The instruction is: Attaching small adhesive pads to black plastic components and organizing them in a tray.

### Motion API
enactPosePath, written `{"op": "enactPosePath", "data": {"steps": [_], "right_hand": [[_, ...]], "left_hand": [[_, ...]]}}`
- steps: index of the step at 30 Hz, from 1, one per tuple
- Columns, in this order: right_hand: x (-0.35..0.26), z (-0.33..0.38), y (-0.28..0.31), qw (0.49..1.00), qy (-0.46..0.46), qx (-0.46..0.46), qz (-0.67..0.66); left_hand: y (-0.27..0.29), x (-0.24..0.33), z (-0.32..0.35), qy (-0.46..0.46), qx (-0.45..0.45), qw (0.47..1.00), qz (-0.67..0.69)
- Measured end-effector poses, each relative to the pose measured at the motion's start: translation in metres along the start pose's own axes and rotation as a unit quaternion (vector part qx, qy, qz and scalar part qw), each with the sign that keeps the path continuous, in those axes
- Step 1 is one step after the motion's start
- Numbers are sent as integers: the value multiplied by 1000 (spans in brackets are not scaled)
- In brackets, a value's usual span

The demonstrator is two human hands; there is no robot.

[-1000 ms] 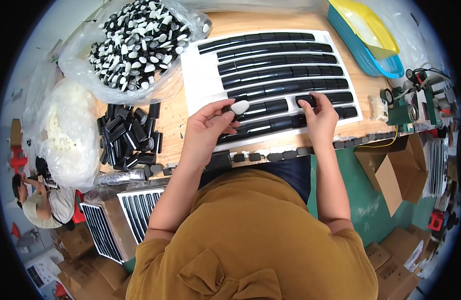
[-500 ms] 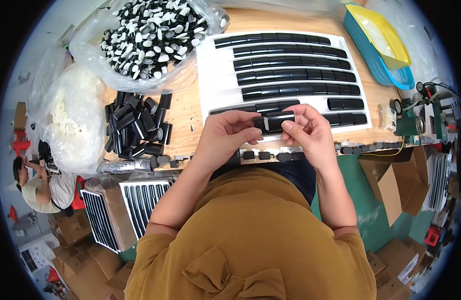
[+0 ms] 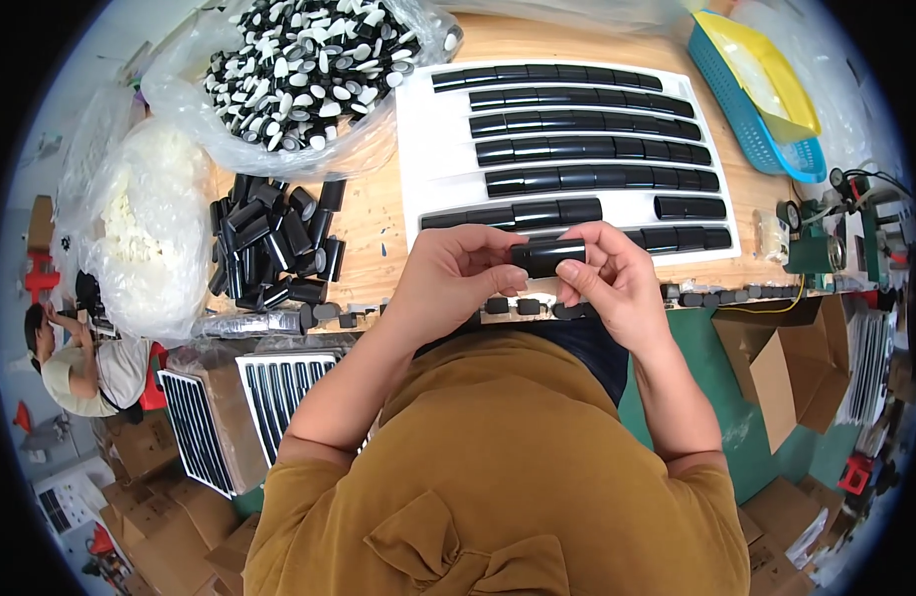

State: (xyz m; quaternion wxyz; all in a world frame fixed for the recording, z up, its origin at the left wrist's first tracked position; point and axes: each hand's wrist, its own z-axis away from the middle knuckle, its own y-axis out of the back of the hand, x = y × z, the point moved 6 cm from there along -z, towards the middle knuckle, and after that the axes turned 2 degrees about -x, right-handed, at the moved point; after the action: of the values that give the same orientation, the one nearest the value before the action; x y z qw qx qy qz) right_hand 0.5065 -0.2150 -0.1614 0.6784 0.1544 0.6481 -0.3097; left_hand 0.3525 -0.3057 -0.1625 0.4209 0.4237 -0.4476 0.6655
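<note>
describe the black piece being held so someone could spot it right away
Start at the white sheet on the wooden table, lined with rows of glossy black pieces. Just below its near edge, the left hand and right hand meet. The short black piece between them is the only one lifted off the sheet.

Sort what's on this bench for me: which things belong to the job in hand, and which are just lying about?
In the job:
- black piece, gripped by left hand and right hand
- white sheet with rows of black pieces
- loose black pieces

Lying about:
- bag of black-and-white parts
- bag of white parts
- blue basket
- cardboard box
</note>
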Motion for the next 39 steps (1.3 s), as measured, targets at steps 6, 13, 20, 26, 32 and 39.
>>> {"op": "enactPosePath", "data": {"steps": [6,13,20,26,32,39], "right_hand": [[-1,0,-5,998,-25,-26,49],[7,1,-8,999,-32,-30,15],[13,11,-51,990,-81,-110,-29],[17,19,-60,984,-107,-139,-3],[14,18,-58,985,-78,-152,32],[12,2,-49,986,-43,-109,120]], "left_hand": [[1,-5,1,1,-25,999,-29],[7,-2,6,-4,-44,997,-64],[12,-11,-12,-39,73,993,87],[-4,-10,-5,-50,69,984,155],[-7,-3,-3,-93,68,992,60],[10,11,-22,-171,87,978,-84]]}}
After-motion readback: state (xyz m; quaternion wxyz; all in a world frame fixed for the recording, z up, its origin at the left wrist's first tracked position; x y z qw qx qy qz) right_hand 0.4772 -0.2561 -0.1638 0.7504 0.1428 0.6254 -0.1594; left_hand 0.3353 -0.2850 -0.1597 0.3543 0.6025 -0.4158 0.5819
